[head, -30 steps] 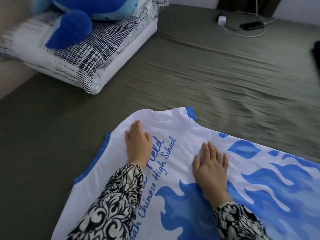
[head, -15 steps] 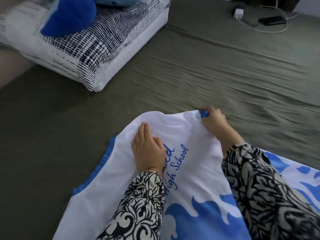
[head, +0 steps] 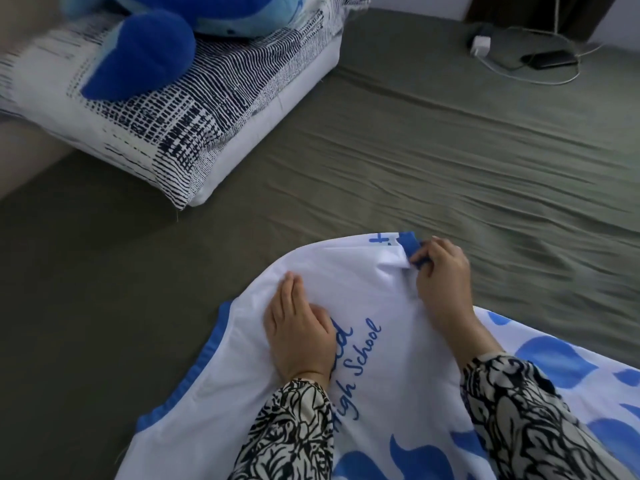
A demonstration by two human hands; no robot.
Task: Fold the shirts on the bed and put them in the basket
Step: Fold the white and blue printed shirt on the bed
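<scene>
A white shirt with blue trim, blue script lettering and blue flame shapes lies spread on the olive-green bed sheet. My left hand presses flat on the white cloth beside the lettering, fingers straight. My right hand pinches the shirt's blue collar edge at its far side and lifts it a little, so that more blue lettering shows under the raised fold. Both my forearms wear black-and-white patterned sleeves. No basket is in view.
A pillow in a black-and-white cover lies at the upper left with a blue plush toy on it. A white charger, its cable and a dark phone lie on the sheet at the upper right.
My right hand left the flame print, reached to the blue collar edge and pinched it, and the edge now lifts. My left hand stayed flat on the shirt.
</scene>
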